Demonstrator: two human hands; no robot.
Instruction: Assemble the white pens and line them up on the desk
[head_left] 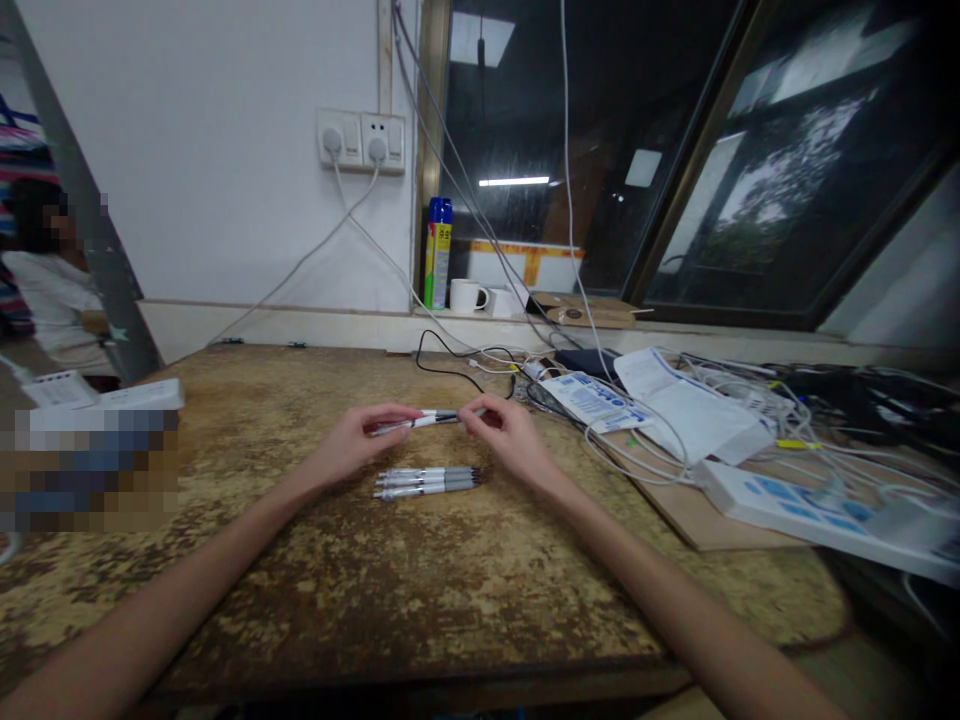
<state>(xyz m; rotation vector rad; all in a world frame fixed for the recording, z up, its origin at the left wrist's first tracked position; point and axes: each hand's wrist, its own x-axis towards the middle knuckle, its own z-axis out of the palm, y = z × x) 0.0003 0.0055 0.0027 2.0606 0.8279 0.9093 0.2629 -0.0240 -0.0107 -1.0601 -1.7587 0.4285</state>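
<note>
Above the worn wooden table, a white-and-grey pen (429,418) is held level between my two hands. My left hand (360,436) grips its clear left end with closed fingers. At the grey tip end, my right hand (511,438) pinches with thumb and forefinger; the very tip is hidden by the fingers. Just in front of my hands, several similar pens (426,484) lie side by side on the table, their grey ends pointing right.
Tangled cables, a torn white package (675,415) and a power strip (795,505) crowd the table's right side. Another white strip (135,405) lies far left. On the sill stand a spray can (438,255) and white mug (466,295). A person (52,290) sits at left.
</note>
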